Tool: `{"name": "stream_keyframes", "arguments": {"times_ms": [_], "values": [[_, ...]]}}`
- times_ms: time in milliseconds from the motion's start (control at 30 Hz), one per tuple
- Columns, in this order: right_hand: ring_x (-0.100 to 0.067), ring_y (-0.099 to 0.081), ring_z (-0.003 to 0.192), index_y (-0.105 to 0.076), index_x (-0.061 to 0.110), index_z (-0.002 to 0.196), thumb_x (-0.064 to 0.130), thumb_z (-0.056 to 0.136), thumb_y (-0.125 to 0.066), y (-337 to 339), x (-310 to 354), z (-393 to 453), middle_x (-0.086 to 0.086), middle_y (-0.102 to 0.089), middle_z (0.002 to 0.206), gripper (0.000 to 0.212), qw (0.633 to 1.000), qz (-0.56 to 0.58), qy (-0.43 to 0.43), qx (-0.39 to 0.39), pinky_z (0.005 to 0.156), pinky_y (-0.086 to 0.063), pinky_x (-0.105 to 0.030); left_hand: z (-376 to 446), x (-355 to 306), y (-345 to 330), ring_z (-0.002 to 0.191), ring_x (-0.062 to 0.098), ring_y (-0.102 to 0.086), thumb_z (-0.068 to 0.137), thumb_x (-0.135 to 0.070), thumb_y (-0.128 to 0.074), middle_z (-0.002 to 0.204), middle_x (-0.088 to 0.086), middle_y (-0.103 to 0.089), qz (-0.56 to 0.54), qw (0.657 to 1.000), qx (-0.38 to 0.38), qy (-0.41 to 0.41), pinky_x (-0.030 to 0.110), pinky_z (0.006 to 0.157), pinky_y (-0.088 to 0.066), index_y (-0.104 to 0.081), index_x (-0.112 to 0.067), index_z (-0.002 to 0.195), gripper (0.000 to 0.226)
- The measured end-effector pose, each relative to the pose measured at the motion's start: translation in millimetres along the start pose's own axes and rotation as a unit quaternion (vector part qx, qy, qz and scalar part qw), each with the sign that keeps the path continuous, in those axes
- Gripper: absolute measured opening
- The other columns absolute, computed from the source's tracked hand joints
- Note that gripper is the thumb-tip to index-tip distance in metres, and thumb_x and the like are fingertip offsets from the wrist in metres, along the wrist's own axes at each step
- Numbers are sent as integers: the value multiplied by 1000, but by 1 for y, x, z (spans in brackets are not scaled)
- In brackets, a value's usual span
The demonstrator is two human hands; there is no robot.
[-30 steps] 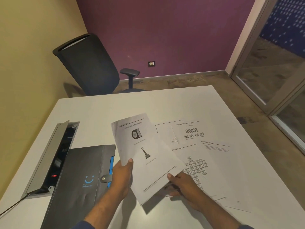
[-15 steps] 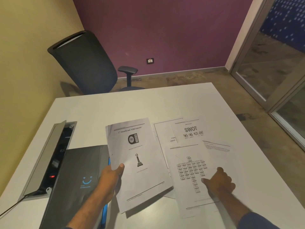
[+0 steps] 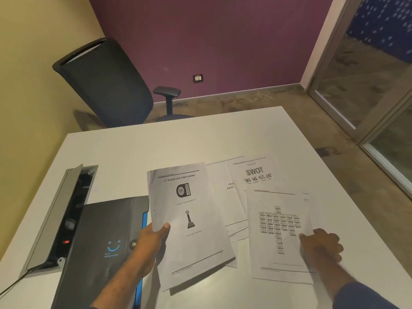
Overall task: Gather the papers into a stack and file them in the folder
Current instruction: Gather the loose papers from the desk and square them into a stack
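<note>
The right hand (image 3: 321, 247) has left the awards sheet (image 3: 189, 221), which now sits in the left hand (image 3: 151, 239) alone, its grip on the left edge. The right hand now pinches the chart sheet's (image 3: 278, 230) right edge, and that page has slid clear of the held one.

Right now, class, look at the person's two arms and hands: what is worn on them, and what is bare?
Both hands are bare: no gloves, rings or watch can be seen on the left hand or the right hand. The forearms are uncovered too. A dark blue sleeve shows on the right arm at the bottom edge. No sleeve shows on the left arm.
</note>
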State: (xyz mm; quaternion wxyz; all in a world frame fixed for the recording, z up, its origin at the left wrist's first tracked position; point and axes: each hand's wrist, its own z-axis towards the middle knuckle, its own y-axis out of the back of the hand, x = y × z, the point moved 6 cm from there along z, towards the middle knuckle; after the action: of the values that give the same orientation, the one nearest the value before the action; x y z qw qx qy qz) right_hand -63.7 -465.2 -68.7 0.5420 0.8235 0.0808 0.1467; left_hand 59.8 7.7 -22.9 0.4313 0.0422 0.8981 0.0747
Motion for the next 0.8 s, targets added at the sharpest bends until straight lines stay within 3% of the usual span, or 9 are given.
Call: {"name": "stream_keyframes", "arguments": {"times_ms": [133, 333, 500, 633, 700, 800], "values": [[-40, -45, 115, -57, 14, 121, 36, 83, -72, -6, 4, 3, -18, -45, 122, 46, 999, 46, -17, 15, 88, -46, -48, -2, 2, -5, 90, 28, -67, 99, -22, -58, 103, 8, -73, 5, 1000, 3, 5, 39, 78, -50, -57, -8, 132, 36], [-39, -55, 101, -41, 14, 118, 26, 68, -83, -16, 4, 4, -19, -58, 109, 66, 985, 167, -47, 13, 87, -40, -43, -4, 3, -6, 91, 27, -64, 100, -23, -56, 106, 9, -69, 8, 1000, 3, 4, 43, 84, -47, -53, -8, 133, 37], [-31, -55, 81, -48, 7, 117, 14, 73, -72, -41, 11, -4, -19, -60, 101, 50, 967, 254, 4, 22, 75, -48, -39, -4, 3, -2, 94, 31, -65, 100, -22, -55, 108, 13, -70, 5, 1000, 4, -3, 42, 83, -50, -55, -6, 131, 34], [-31, -62, 72, -63, 8, 82, 2, 77, -68, -52, 23, -13, -15, -71, 84, 9, 934, 352, 30, 53, 69, -49, -36, -4, 5, 4, 106, 38, -64, 100, -22, -55, 115, 17, -69, 4, 1000, 1, -6, 52, 97, -50, -54, -6, 132, 36], [-26, -58, 68, -67, 11, 78, -1, 80, -61, -49, 31, -17, -6, -70, 76, 14, 913, 395, 72, 74, 67, -45, -31, -4, 5, 8, 108, 39, -64, 100, -22, -55, 115, 18, -69, 4, 1000, -4, -8, 56, 101, -48, -54, -5, 132, 36], [-27, -63, 80, -71, 18, 86, -2, 84, -58, -28, 48, -29, -2, -72, 84, 24, 891, 425, 138, 84, 75, -46, -31, -3, 6, 14, 104, 37, -66, 100, -21, -55, 112, 16, -70, 9, 1000, -18, -14, 54, 98, -51, -55, -6, 132, 36]]}}
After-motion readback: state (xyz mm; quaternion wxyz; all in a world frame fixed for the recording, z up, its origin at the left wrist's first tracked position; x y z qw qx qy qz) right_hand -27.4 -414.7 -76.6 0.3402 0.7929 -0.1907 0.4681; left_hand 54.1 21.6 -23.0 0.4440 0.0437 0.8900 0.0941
